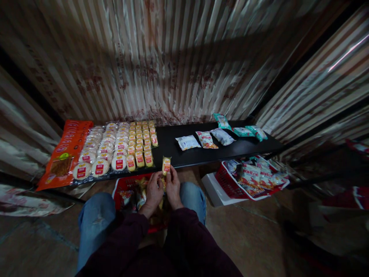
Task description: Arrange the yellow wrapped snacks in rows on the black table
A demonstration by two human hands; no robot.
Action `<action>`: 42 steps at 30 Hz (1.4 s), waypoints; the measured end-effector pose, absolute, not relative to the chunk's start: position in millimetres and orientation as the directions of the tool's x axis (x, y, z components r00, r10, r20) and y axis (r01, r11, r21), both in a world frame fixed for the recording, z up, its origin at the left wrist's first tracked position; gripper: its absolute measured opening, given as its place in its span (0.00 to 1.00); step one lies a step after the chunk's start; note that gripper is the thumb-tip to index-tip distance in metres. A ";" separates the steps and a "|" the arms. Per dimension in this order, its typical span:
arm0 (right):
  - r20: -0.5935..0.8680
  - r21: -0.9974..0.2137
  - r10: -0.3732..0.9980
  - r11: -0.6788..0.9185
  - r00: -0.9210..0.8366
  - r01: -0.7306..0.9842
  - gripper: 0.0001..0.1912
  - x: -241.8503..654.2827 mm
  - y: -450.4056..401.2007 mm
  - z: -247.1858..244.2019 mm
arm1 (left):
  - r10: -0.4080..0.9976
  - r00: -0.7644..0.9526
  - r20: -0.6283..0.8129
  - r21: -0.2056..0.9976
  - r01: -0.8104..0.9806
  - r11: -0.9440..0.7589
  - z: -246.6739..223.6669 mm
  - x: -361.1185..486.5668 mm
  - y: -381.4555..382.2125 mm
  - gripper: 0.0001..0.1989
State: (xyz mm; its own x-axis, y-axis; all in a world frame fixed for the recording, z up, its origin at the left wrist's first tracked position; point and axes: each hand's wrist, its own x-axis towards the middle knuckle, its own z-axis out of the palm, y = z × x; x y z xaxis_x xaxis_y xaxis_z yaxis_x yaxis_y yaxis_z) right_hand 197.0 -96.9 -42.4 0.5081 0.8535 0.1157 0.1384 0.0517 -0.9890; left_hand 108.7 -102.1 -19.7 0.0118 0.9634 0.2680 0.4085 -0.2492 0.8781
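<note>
My right hand (173, 187) pinches the lower end of a small yellow snack pack (166, 165) with a red and white label, held upright at the shelf's front edge. Close beside it, my left hand (155, 189) is closed, its fingertips near the pack's bottom; what it holds, if anything, is hidden. Rows of similar yellow packs (139, 157) stand on the black shelf (167, 140), left of the held one. Round white wrapped crackers (100, 167) lie in rows farther left. Below my hands, a red basket (117, 192) between my knees holds mixed packs.
An orange bag (65, 150) lies at the shelf's left end. White packs (188, 142) and green packs (243, 132) lie on the right half. A second red basket (230, 184) of packs sits below on a white box (215, 190). Striped curtain (173, 77) hangs behind.
</note>
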 end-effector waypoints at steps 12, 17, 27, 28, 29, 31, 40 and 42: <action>0.138 -0.984 0.857 0.060 0.496 0.170 0.23 203.9 -69.0 -31.6 | 0.980 0.027 0.195 0.896 0.403 -0.189 -13.9 118.8 -81.5 0.20; 0.147 -0.982 0.858 0.067 0.493 0.177 0.21 206.6 -64.1 -34.0 | 0.972 -0.018 0.232 0.882 0.426 -0.203 -16.7 123.3 -78.6 0.19; 0.170 -0.975 0.870 0.083 0.462 0.204 0.19 211.3 -47.2 -33.3 | 0.961 -0.040 0.274 0.862 0.453 -0.227 -15.3 126.3 -62.1 0.20; 0.175 -0.975 0.866 0.086 0.468 0.205 0.19 211.4 -44.6 -33.6 | 0.961 -0.039 0.272 0.859 0.460 -0.225 -15.2 126.8 -60.4 0.20; 0.182 -0.974 0.864 0.093 0.470 0.206 0.19 211.6 -42.1 -34.1 | 0.962 -0.036 0.272 0.856 0.466 -0.225 -15.4 127.3 -58.7 0.20; 0.193 -0.973 0.866 0.108 0.462 0.203 0.19 212.1 -37.3 -35.4 | 0.961 -0.034 0.275 0.852 0.472 -0.227 -16.3 128.4 -55.3 0.21; 0.184 -0.979 0.870 0.123 0.457 0.160 0.19 212.5 -24.9 -40.2 | 0.977 -0.010 0.212 0.909 0.369 -0.193 -18.4 132.4 -44.3 0.22; 0.191 -0.977 0.877 0.127 0.440 0.173 0.19 213.6 -21.5 -39.6 | 0.982 -0.032 0.188 0.916 0.367 -0.163 -15.5 132.4 -43.2 0.19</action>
State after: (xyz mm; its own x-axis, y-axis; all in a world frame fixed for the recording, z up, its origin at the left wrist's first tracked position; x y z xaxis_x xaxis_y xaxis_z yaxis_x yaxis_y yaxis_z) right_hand 213.6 -21.5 -39.6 0.4398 0.8775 0.1914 0.1725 0.1267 -0.9768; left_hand 132.4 -43.2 -15.5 -0.0323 0.9817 0.1879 0.3669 -0.1632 0.9158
